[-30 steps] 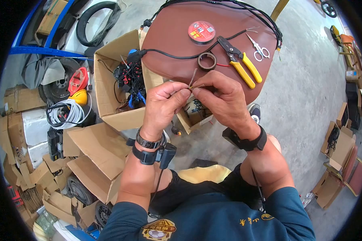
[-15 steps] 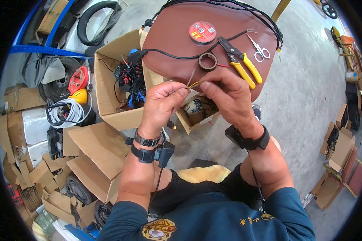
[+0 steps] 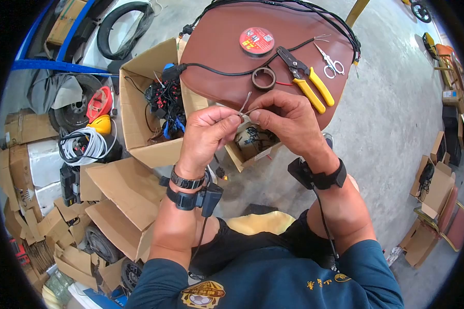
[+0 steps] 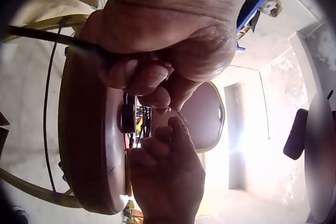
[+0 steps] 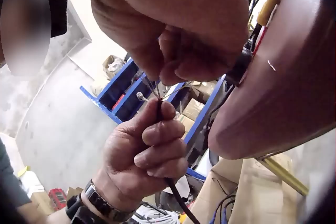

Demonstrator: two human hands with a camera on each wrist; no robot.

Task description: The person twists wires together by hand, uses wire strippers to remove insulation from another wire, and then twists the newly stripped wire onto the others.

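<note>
My left hand [image 3: 209, 131] grips a black cable [image 5: 181, 203] close to its end, the fingers curled round it in the right wrist view. Thin stripped-out wires [image 5: 156, 90] fan from that end, between the two hands. With thumb and forefinger my right hand [image 3: 291, 123] pinches one of these wires, just right of the left fingertips. A pale wire end [image 3: 246, 100] sticks up beside the left thumb. Past the hands, on a brown padded seat [image 3: 216, 41], lie a roll of dark tape [image 3: 263, 79], yellow-handled wire strippers [image 3: 309, 82] and scissors [image 3: 332, 64].
A red-labelled spool [image 3: 257, 41] and another black cable [image 3: 221, 71] with bared ends also lie on the seat. An open cardboard box [image 3: 154, 152] of wiring stands left of it, a smaller box [image 3: 252, 157] below the hands. Cartons and tyres crowd the left floor.
My right hand has drawn a little to the right, away from the left fingertips, with a wire stretched between them. The left hand has shifted only slightly.
</note>
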